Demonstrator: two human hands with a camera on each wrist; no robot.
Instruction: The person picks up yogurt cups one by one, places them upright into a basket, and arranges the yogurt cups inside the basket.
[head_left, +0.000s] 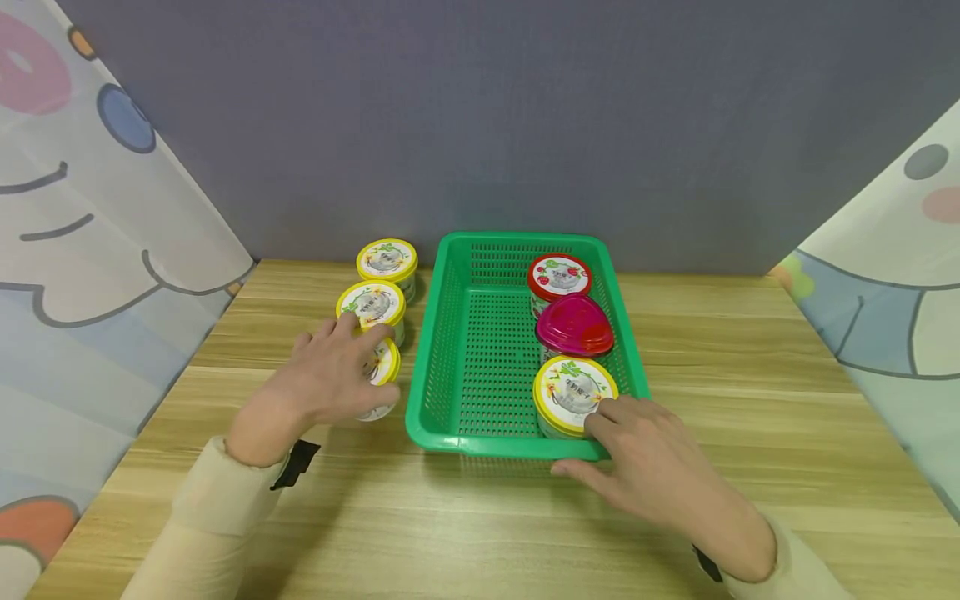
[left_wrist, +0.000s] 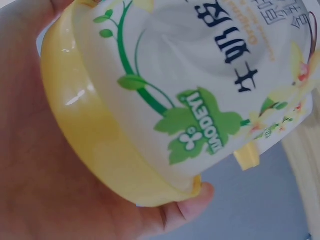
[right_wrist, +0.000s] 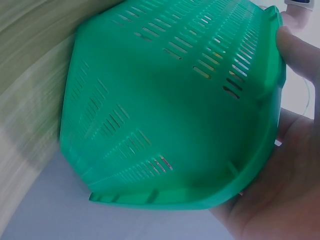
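My left hand [head_left: 324,375] holds the nearest of three yellow-lidded tubs on the left, its fingers and thumb spread round the lid. In the left wrist view this tub [left_wrist: 165,105] shows a yellow rim and a leaf print, with the palm along the rim. My right hand [head_left: 660,462] grips the front right corner of a green plastic basket [head_left: 487,446], thumb outside the rim and fingers over it. Beside those fingers, inside the basket, stands a yellow-lidded tub [head_left: 568,392]. The right wrist view shows the basket's slotted outer wall [right_wrist: 165,105].
Behind that tub in the basket are a tub with a shiny pink lid [head_left: 573,325] and a red-lidded tub [head_left: 558,277]. Two more yellow-lidded tubs, a middle one [head_left: 378,300] and a far one [head_left: 387,258], stand left of the basket. A grey partition [head_left: 510,125] rises behind the table.
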